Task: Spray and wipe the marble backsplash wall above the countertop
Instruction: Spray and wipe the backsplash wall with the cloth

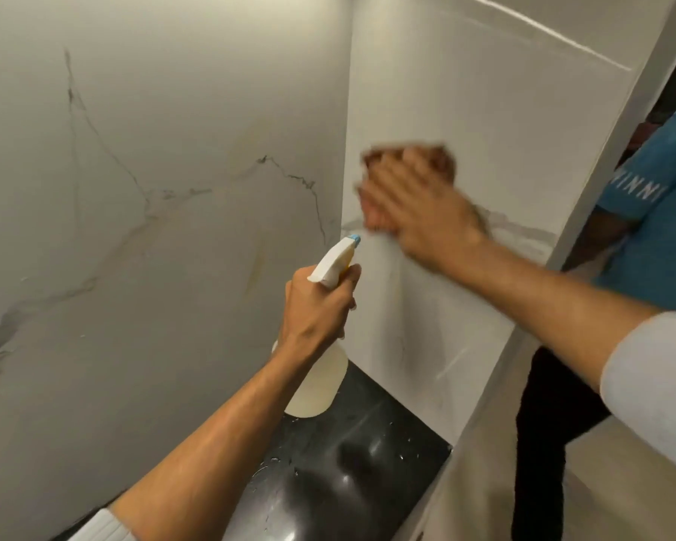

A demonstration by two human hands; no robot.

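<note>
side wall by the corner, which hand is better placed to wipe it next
Right. The right hand presses the brown cloth on that side wall; the left hand grips the spray bottle.

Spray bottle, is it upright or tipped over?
Roughly upright, leaning a little. The left hand grips the spray bottle at its neck, nozzle on top, base toward the countertop.

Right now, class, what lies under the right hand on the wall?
A brown cloth lies under the right hand, pressed on the white wall. Only its top edge shows above the hand; the rest, and the wall behind it, is covered.
</note>
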